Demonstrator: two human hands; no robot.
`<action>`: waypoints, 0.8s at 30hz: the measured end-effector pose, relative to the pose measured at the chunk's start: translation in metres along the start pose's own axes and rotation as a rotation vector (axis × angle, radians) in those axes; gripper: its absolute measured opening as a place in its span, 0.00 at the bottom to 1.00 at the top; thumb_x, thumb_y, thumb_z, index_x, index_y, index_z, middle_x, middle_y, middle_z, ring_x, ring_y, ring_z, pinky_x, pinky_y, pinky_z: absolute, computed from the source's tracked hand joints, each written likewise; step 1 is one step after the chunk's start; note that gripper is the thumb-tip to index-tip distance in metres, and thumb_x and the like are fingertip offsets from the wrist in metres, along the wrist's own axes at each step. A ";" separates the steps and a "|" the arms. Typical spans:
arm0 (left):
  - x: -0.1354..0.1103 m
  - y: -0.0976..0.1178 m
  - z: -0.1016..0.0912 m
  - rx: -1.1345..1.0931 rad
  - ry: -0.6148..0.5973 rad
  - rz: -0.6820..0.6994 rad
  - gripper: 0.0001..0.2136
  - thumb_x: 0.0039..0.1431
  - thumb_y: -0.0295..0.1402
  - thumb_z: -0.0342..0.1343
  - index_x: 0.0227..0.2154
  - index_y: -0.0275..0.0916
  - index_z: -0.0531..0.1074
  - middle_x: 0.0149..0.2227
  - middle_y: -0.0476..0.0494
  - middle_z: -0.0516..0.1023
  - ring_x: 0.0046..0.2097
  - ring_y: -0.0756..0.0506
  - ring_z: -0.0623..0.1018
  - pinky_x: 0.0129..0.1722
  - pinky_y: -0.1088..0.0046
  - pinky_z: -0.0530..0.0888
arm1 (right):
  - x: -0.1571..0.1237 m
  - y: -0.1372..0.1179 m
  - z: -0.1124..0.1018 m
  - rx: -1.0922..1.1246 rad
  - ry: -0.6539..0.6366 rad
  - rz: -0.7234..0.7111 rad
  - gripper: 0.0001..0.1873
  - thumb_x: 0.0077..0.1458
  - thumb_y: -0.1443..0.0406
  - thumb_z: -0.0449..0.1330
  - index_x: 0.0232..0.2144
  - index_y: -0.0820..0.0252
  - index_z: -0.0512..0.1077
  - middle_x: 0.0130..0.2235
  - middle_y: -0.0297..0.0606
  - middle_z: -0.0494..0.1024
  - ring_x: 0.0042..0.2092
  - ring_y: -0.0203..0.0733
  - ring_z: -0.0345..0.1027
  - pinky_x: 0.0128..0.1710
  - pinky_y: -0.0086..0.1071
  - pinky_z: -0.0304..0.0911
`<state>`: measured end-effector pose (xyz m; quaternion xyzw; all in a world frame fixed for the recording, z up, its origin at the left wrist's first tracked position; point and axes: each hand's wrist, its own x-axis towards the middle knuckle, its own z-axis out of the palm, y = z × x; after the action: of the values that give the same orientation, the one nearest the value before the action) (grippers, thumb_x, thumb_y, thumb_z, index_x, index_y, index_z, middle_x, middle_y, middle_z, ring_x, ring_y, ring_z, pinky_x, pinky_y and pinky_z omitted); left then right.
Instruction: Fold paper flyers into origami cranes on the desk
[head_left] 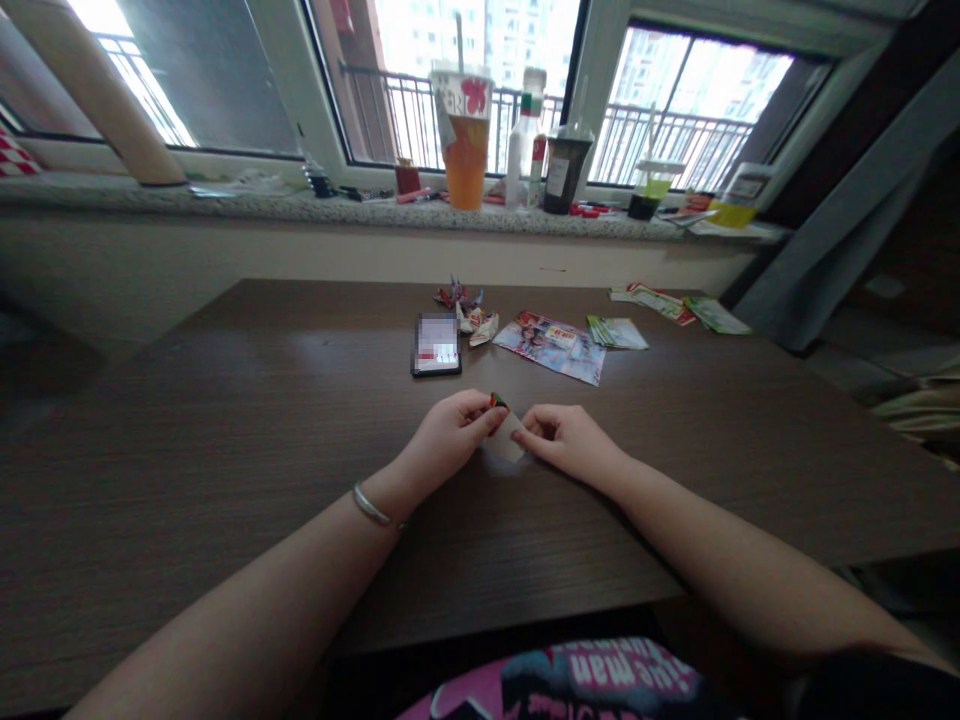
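Note:
A small pale piece of paper [507, 440] with a coloured, red and green edge at its top is held just above the table's middle. My left hand [452, 432] pinches its upper left part between thumb and fingers. From the other side, my right hand [571, 440] is closed on the paper's right edge, its thumb on the near face. Folded paper pieces [474, 318], printed in red, white and blue, lie behind my hands. Beside them rests a phone [436, 345] with its screen lit.
On the brown table [225, 430] are a printed colour sheet [553, 346], a stack of green-white papers [616, 333] and more paper strips [660, 302]. Along the windowsill [315, 208] stand a tall cup of orange drink [466, 150], a clear bottle [525, 140] and a dark cup [566, 170].

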<state>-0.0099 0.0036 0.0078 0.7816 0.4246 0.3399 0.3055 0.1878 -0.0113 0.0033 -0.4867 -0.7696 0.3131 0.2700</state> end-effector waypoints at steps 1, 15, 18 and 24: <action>0.000 -0.001 0.001 -0.013 -0.009 -0.010 0.17 0.62 0.40 0.49 0.21 0.37 0.66 0.24 0.52 0.65 0.29 0.50 0.67 0.29 0.75 0.64 | 0.000 0.000 0.001 0.007 -0.004 0.001 0.12 0.54 0.58 0.59 0.25 0.60 0.71 0.22 0.29 0.71 0.24 0.32 0.59 0.25 0.26 0.52; -0.002 -0.003 0.010 -0.274 -0.176 -0.158 0.14 0.61 0.42 0.53 0.37 0.35 0.73 0.31 0.46 0.76 0.29 0.50 0.74 0.29 0.75 0.71 | 0.006 0.006 0.005 0.096 0.108 0.085 0.14 0.55 0.56 0.58 0.25 0.59 0.66 0.22 0.30 0.68 0.25 0.33 0.59 0.25 0.27 0.53; -0.003 -0.003 0.008 -0.264 -0.148 -0.118 0.12 0.61 0.40 0.52 0.36 0.35 0.73 0.32 0.45 0.77 0.31 0.49 0.76 0.31 0.74 0.73 | 0.007 0.009 0.009 0.183 0.011 0.065 0.14 0.55 0.55 0.58 0.28 0.60 0.68 0.24 0.31 0.70 0.25 0.34 0.61 0.25 0.27 0.55; -0.002 -0.001 0.008 -0.237 -0.129 -0.122 0.11 0.62 0.38 0.51 0.34 0.35 0.71 0.31 0.46 0.75 0.29 0.49 0.76 0.29 0.74 0.73 | 0.006 0.008 0.009 0.240 -0.099 0.061 0.15 0.58 0.54 0.56 0.33 0.62 0.70 0.25 0.33 0.72 0.26 0.34 0.63 0.26 0.27 0.56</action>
<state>-0.0048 0.0006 0.0015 0.7329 0.4077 0.3173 0.4427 0.1831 -0.0054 -0.0080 -0.4580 -0.7238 0.4347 0.2782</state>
